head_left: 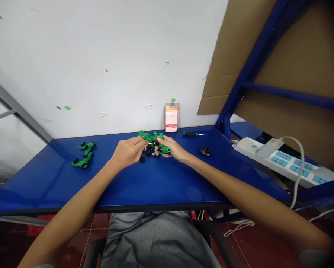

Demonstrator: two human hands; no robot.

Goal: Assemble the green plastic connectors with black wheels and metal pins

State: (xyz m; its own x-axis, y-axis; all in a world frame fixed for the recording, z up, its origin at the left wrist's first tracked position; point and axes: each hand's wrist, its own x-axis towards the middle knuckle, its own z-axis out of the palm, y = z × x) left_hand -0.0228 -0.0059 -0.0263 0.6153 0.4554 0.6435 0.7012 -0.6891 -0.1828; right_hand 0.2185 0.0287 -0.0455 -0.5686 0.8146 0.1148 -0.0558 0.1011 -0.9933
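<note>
Hands are meeting above the glossy blue tabletop (156,186), near its far edge, and I am viewing them from a distance through the head camera. My right hand (174,147) is grasping a green plastic piece with a hollow round end (164,150); the thumb is lying on the upper side and fingers are curling beneath, with the open end pointing toward the near right. My left hand (129,150) is bending palm-down just beside it, its fingertips reaching a thin silver rod (151,143) that is spanning the gap between the hands. I cannot tell whether the left fingers are pinching this rod or only touching it. Green plastic parts (145,135) are lying just beyond the fingers, and small black round parts (148,152) are resting below and between the hands, partly hidden. Well apart on the left, two green-and-black toy assemblies (84,160) are sitting close together, the nearer one showing a black wheel with a pale centre. On the right, a screwdriver with a green-and-black handle (190,133) is lying flat, its metal shaft pointing right; a rounded black object (206,151) is resting nearer me. A blurred upright panel (171,118) is standing against the white wall (128,56). Farther right, a white power strip with blue sockets (284,163) is holding a white plug (270,147).
</note>
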